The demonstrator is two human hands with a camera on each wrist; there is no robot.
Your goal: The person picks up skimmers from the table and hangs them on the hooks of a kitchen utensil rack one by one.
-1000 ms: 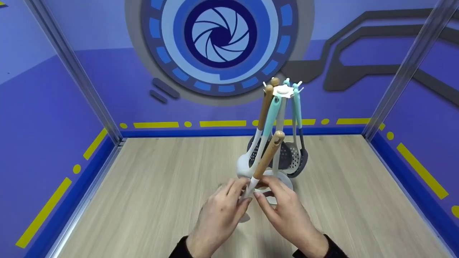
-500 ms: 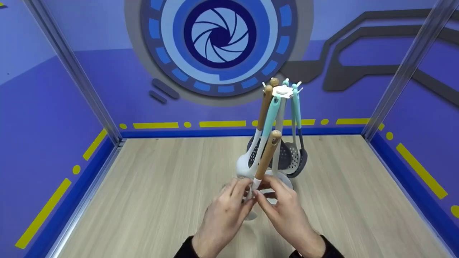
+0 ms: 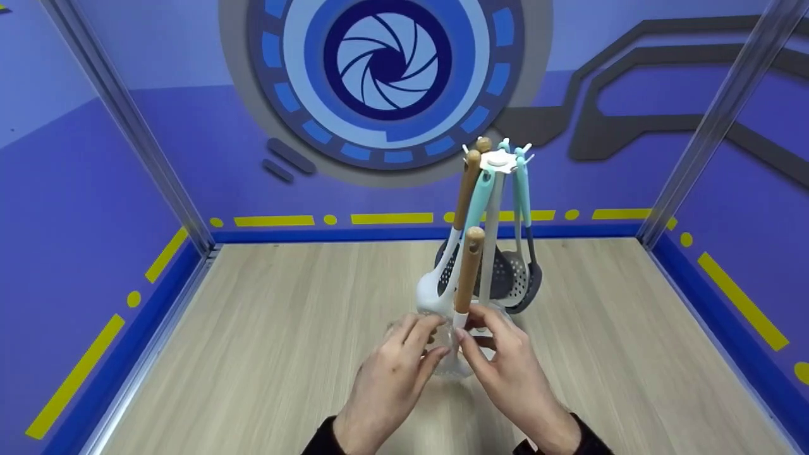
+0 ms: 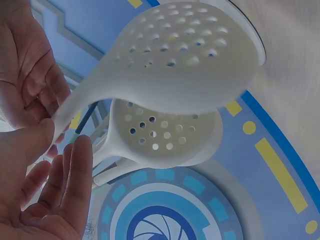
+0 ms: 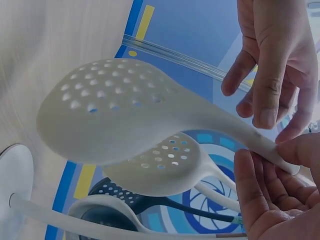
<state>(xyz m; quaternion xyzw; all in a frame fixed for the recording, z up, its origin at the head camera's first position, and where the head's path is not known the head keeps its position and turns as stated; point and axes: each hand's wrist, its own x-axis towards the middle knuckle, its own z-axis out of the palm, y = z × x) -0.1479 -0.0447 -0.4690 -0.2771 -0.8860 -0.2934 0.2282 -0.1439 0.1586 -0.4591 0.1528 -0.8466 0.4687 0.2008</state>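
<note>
In the head view, my right hand [image 3: 512, 366] pinches the white neck of a skimmer [image 3: 469, 272] between thumb and fingers. Its wooden-looking handle points up, nearly upright; the bowl below is partly hidden by my hands. In the right wrist view, the skimmer's white perforated bowl [image 5: 115, 110] shows clearly, with my right thumb and fingers at its neck. My left hand [image 3: 392, 373] is beside the neck, apart from it, fingers loosely bent around nothing. Behind stands a white utensil rack [image 3: 499, 162] with several utensils hanging from its hooks.
A white ladle [image 3: 430, 294] hangs at the rack's left, close behind my hands. Dark utensils [image 3: 534, 287] hang at its right. The round white base [image 5: 15, 175] stands on the wooden table [image 3: 303, 328]. Patterned blue panels [image 3: 189, 158] enclose the back and sides.
The skimmer's handle has swung from leaning right to nearly upright. My left fingers, at its neck earlier, have come away from it; my right hand now holds it alone.
</note>
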